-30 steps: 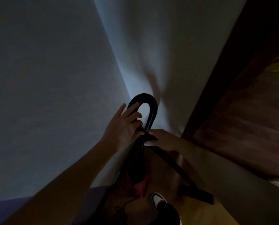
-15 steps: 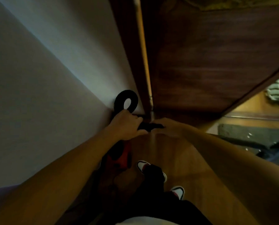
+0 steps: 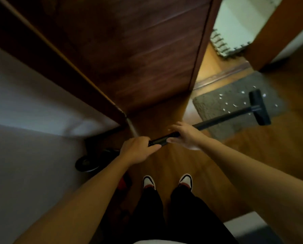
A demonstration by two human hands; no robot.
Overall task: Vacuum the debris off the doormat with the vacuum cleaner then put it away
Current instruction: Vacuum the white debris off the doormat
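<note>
- Grip: the left hand [image 3: 138, 151] has its fingers [image 3: 154, 147] clenched round the near end of the long black vacuum wand [image 3: 223, 118]. The right hand [image 3: 186, 136] grasps the same tube just ahead of it, fingers wrapped over the top and thumb underneath. Neither hand is released.
- Location of tool: the wand's long axis runs from the hands forward and to the person's right. It ends in the flat black floor head [image 3: 259, 107], which lies crosswise to the tube.
- Head placement: the head sits on the grey rectangular doormat [image 3: 215, 103], towards its far right part.
- Debris: the white flecks of debris [image 3: 234, 105] lie scattered on the mat, mostly between the head and the hands, so none appears cleared.
- Key relation: the right hand is nearer the mat and steers, while the left hand anchors the rear. A pull back along the wand's axis would likely sweep the head through the flecks.
- Machine: a dark shape with a red patch, probably the vacuum body [image 3: 125, 181], stands at the person's left beside a coil of black hose [image 3: 87, 163]. The dim light prevents certainty.
- Surroundings: wooden floor [image 3: 173, 161], dark brown wooden door [image 3: 129, 50] ahead.
</note>
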